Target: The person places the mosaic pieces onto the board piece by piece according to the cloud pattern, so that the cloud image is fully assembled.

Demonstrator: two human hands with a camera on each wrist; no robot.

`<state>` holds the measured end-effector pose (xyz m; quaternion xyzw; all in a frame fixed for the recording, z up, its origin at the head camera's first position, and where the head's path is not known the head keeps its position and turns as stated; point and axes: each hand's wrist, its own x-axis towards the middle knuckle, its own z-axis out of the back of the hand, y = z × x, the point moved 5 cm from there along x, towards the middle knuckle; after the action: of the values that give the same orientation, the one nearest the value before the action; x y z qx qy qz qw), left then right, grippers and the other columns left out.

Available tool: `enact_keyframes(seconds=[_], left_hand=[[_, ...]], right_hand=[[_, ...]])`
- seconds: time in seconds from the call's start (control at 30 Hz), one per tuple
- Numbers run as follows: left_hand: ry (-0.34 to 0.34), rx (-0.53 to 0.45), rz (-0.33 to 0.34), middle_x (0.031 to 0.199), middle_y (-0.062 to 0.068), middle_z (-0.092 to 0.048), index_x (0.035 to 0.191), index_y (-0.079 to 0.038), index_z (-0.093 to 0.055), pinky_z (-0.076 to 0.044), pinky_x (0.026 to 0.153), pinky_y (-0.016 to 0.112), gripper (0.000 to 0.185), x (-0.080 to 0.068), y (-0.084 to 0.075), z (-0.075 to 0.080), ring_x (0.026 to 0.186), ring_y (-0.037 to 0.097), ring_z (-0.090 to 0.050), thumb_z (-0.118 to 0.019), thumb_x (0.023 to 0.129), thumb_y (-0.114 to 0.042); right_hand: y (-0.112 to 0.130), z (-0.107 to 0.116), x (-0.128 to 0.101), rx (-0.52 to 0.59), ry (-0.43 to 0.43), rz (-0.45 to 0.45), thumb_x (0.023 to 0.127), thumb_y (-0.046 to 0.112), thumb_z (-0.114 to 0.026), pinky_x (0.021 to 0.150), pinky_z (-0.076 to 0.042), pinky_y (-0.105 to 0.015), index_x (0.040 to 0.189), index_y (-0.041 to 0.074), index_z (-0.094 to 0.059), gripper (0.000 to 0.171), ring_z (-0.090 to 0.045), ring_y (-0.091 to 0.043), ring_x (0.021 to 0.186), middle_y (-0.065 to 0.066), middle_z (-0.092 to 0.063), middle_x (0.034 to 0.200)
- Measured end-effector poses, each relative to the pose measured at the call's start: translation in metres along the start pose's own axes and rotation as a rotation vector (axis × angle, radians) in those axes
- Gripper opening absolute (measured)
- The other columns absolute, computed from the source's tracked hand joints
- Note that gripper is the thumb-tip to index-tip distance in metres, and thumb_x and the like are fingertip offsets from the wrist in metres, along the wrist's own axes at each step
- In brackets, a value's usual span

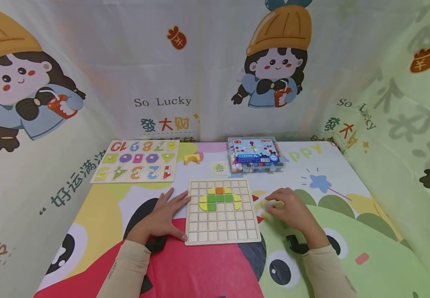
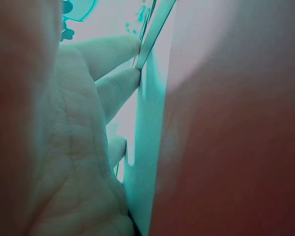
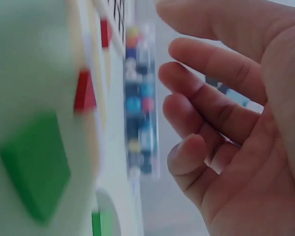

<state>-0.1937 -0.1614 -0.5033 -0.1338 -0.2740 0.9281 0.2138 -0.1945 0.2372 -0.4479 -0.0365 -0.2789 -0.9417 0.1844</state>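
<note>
A wooden grid board (image 1: 220,225) lies in the middle of the table, with orange, green and yellow tiles (image 1: 220,198) filling part of its upper rows. My left hand (image 1: 163,215) lies flat beside the board's left edge, its straight fingers (image 2: 113,54) touching the board's edge (image 2: 155,29). To the right of the board, my right hand (image 1: 289,209) hovers over a few loose pale tiles (image 1: 271,205). In the right wrist view its fingers (image 3: 211,98) are loosely curved and hold nothing. A green tile (image 3: 37,164) and a red tile (image 3: 84,91) lie blurred close by.
A number puzzle board (image 1: 136,160) sits at the back left. Beside it are a small yellow arch block (image 1: 192,158) and a small pattern card (image 1: 219,167). A clear plastic box of coloured beads (image 1: 257,155) stands at the back. Cartoon-printed cloth walls the table on three sides.
</note>
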Motion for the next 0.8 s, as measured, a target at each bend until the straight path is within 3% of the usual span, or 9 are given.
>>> enact_keyframes(seconds=[0.17, 0.57, 0.8], left_hand=[[-0.004, 0.008, 0.005, 0.177, -0.002, -0.026, 0.166, -0.028, -0.038, -0.002, 0.129, 0.072, 0.125, 0.001, 0.001, 0.0, 0.165, 0.041, -0.001, -0.094, 0.06, -0.062], [-0.004, 0.005, -0.006, 0.177, -0.002, -0.026, 0.166, -0.027, -0.037, -0.001, 0.13, 0.072, 0.125, 0.001, 0.0, 0.0, 0.165, 0.041, -0.001, -0.093, 0.06, -0.063], [-0.003, 0.013, 0.001, 0.177, -0.001, -0.026, 0.166, -0.027, -0.037, -0.002, 0.13, 0.072, 0.125, 0.001, 0.0, 0.0, 0.165, 0.041, -0.001, -0.094, 0.06, -0.062]], right_hand=[[-0.017, 0.007, -0.006, -0.032, 0.005, -0.054, 0.088, 0.017, -0.086, 0.079, -0.056, -0.044, 0.11, 0.005, -0.081, 0.026, -0.065, -0.027, 0.093, -0.008, -0.075, 0.103], [-0.028, 0.009, -0.021, -0.01, 0.23, -0.183, 0.077, 0.026, -0.095, 0.07, -0.05, -0.031, 0.098, 0.009, -0.068, 0.037, -0.054, -0.014, 0.079, 0.0, -0.062, 0.084], [-0.032, 0.008, -0.026, -0.001, 0.265, -0.163, 0.077, 0.018, -0.092, 0.068, -0.047, -0.031, 0.095, 0.009, -0.066, 0.033, -0.053, -0.012, 0.074, 0.002, -0.06, 0.079]])
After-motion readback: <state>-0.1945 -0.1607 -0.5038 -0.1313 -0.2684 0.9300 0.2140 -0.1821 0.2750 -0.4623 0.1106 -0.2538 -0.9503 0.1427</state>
